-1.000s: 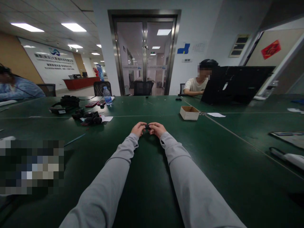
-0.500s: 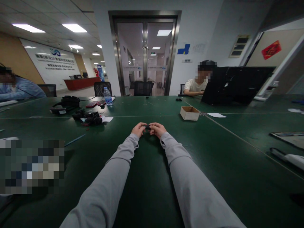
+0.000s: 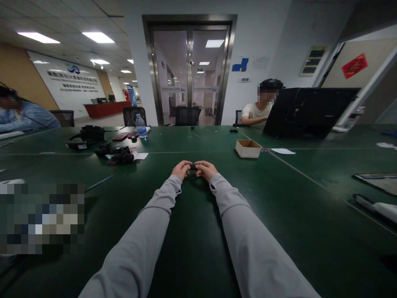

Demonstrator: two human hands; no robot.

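Between the fingertips of both hands is a small black object point(image 3: 192, 167), just above or on the green table point(image 3: 192, 231). My left hand point(image 3: 181, 169) pinches its left end, and my right hand point(image 3: 206, 169) pinches its right end. The fingers cover much of the object, so its full shape is hidden. Both arms reach forward in grey sleeves.
An open box point(image 3: 248, 149) stands beyond my right hand, near white paper point(image 3: 283, 151). Black gear point(image 3: 116, 153), a headset point(image 3: 85, 136) and a water bottle point(image 3: 141, 127) are at the back left. A person sits behind the monitor point(image 3: 310, 111); another is far left.
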